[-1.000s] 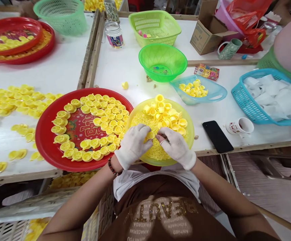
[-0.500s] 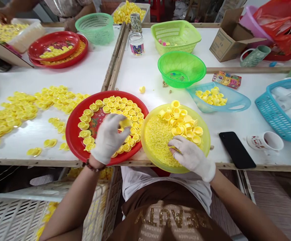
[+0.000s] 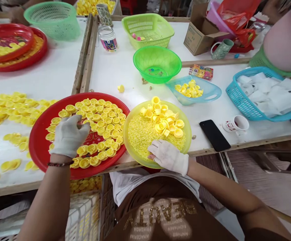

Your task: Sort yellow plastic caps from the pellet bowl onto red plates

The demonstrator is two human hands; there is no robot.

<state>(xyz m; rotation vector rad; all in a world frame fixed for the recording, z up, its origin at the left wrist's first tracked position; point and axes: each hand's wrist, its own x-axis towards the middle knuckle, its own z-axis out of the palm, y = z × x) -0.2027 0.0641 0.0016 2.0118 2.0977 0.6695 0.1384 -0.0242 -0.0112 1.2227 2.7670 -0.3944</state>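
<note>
My left hand (image 3: 70, 135), in a white glove with bare fingertips, is over the left part of a round red tray (image 3: 38, 149). Its thumb and forefinger are apart, with nothing visible between them; its other fingers curl down by the small round yellow plastic cups (image 3: 105, 120) laid in rows on the tray. My right hand (image 3: 169, 155), gloved too, rests in a yellow bowl (image 3: 188, 140) with its fingers bent together against small yellow pellets (image 3: 139, 135). What its fingertips hold is hidden. Loose yellow cups (image 3: 164, 117) are heaped at the bowl's far side.
More yellow cups (image 3: 12, 108) lie on the white table at left. Beyond the bowl are a blue scoop-shaped tray (image 3: 210, 93) and a green bowl (image 3: 158, 63). To the right are a black phone (image 3: 214, 135), a white mug (image 3: 235, 124) and a blue basket (image 3: 246, 103) of white pieces.
The view has swung right. My left hand has moved from the tray's middle to its left side, and the yellow cup at its fingers no longer shows. My right hand has shifted nearer the bowl's front.
</note>
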